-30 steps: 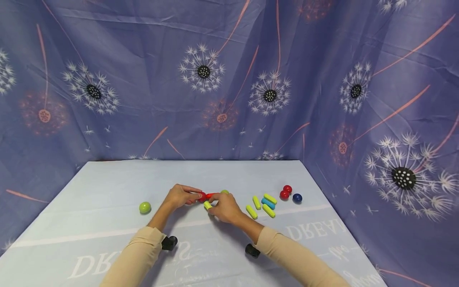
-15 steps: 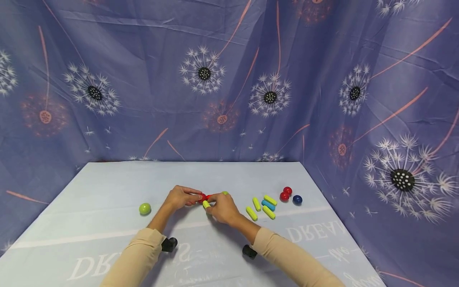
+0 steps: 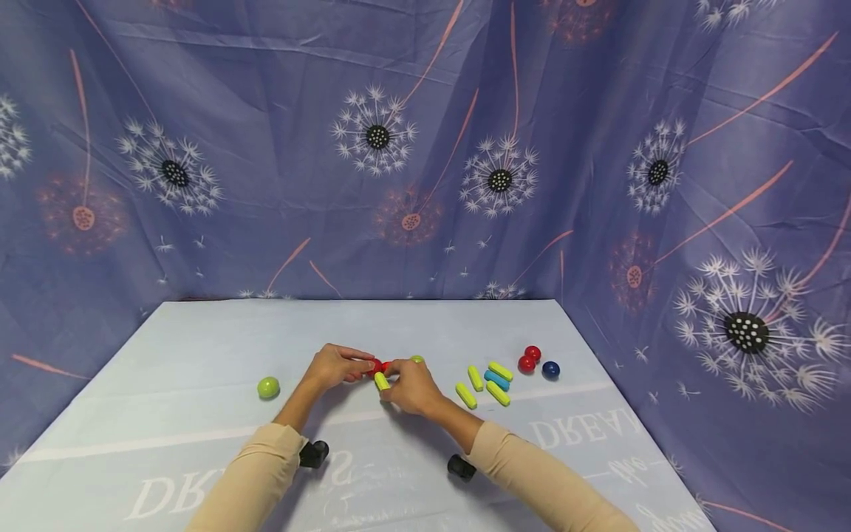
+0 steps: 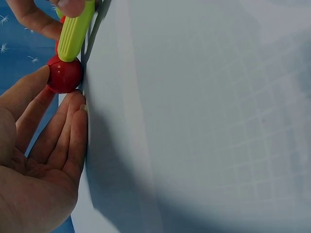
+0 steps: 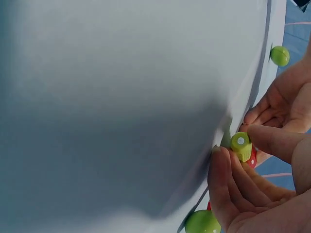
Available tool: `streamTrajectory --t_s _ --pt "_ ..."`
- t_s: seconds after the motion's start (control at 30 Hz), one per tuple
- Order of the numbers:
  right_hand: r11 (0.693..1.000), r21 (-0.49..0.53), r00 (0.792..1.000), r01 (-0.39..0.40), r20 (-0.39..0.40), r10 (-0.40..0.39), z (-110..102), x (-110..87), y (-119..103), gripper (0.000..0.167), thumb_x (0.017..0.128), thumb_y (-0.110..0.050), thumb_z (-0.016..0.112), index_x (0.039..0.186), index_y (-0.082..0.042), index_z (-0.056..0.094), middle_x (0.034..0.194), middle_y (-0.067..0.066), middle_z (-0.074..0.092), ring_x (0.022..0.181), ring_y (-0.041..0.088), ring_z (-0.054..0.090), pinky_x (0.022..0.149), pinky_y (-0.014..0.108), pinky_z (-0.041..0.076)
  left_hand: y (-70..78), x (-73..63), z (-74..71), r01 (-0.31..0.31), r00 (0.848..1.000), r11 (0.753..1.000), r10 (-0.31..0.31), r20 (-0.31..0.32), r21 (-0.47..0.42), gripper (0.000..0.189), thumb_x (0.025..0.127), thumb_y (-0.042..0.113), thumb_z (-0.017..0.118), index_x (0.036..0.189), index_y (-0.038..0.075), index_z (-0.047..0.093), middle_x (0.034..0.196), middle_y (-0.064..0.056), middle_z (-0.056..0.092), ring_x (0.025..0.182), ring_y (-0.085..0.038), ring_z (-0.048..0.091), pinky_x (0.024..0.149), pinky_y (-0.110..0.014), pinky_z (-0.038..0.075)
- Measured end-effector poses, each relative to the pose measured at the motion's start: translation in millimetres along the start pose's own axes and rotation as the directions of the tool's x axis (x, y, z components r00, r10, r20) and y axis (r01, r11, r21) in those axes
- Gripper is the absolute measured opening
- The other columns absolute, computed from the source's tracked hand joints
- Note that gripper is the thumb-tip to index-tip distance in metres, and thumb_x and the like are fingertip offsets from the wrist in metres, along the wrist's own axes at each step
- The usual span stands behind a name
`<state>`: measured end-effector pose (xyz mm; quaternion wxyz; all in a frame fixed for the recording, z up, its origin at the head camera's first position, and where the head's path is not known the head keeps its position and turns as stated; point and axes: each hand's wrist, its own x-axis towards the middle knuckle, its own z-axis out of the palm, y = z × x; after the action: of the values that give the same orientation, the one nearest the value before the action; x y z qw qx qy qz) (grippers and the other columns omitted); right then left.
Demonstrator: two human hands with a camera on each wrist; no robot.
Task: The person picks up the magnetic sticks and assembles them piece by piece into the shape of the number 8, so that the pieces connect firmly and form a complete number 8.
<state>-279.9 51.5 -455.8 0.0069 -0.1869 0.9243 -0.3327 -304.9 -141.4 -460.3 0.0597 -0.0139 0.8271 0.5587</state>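
Observation:
My left hand pinches a red ball between thumb and fingers, low over the table. A ribbed lime-green rod is pinched by my right hand, its far end right at the ball. The rod's near end faces the right wrist camera and shows a pale round disc. Behind the right fingers a short red rod runs from the red ball, mostly hidden. A lime-green ball peeks out past the right hand.
Another lime-green ball lies to the left. On the right are several lime-green rods, a blue rod, two red balls and a dark blue ball. A patterned curtain borders the table.
My right hand has moved slightly left, bringing the lime-green rod closer to the red ball. The left hand has stayed in place on the ball.

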Motion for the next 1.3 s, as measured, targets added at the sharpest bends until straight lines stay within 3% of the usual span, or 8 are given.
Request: streamTrajectory --t_s 0.4,0.8,1.13,1.3 --pt "0.997 0.037 0.997 -0.069 0.039 0.068 3.8 -0.5 -7.8 0.038 0.079 -0.019 0.085 0.107 0.000 0.070 0.100 0.009 0.075 0.078 0.012 0.067 0.069 0.029 0.054 1.3 0.6 1.2 0.003 1.000 1.000 -0.003 -0.004 0.004 0.027 0.087 0.016 0.080 0.111 0.002 0.078 0.094 -0.012 0.079 0.072 -0.019 0.074 0.069 -0.030 0.060" --pt "0.986 0.123 0.992 -0.116 0.060 0.109 5.6 -1.6 -9.0 0.041 0.080 -0.019 0.085 0.110 0.001 0.067 0.064 -0.003 0.069 0.057 0.008 0.064 0.056 0.025 0.049 1.0 0.1 0.8 -0.005 1.000 1.000 0.005 0.006 0.005 0.027 0.089 0.016 0.078 0.111 0.001 0.078 0.096 -0.013 0.079 0.071 -0.017 0.073 0.069 -0.030 0.060" --pt "0.982 0.149 0.993 -0.114 0.061 0.106 9.3 -0.4 -9.4 0.041 0.080 -0.017 0.085 0.109 0.002 0.065 0.058 -0.003 0.067 0.051 0.008 0.063 0.051 0.025 0.047 -1.1 1.4 0.6 -0.016 1.000 1.000 0.016 0.027 -0.007 0.028 0.089 0.014 0.078 0.112 -0.001 0.077 0.097 -0.013 0.079 0.069 -0.015 0.072 0.067 -0.027 0.060" --pt "0.989 0.095 0.993 -0.110 0.062 0.104 8.6 -0.1 -9.3 0.043 0.079 -0.021 0.086 0.109 0.001 0.066 0.068 -0.001 0.071 0.059 0.007 0.064 0.056 0.024 0.050 -0.9 1.8 0.2 -0.003 1.000 1.000 0.003 0.018 -0.006 0.028 0.089 0.016 0.078 0.113 0.001 0.077 0.097 -0.013 0.079 0.072 -0.016 0.073 0.068 -0.028 0.060"
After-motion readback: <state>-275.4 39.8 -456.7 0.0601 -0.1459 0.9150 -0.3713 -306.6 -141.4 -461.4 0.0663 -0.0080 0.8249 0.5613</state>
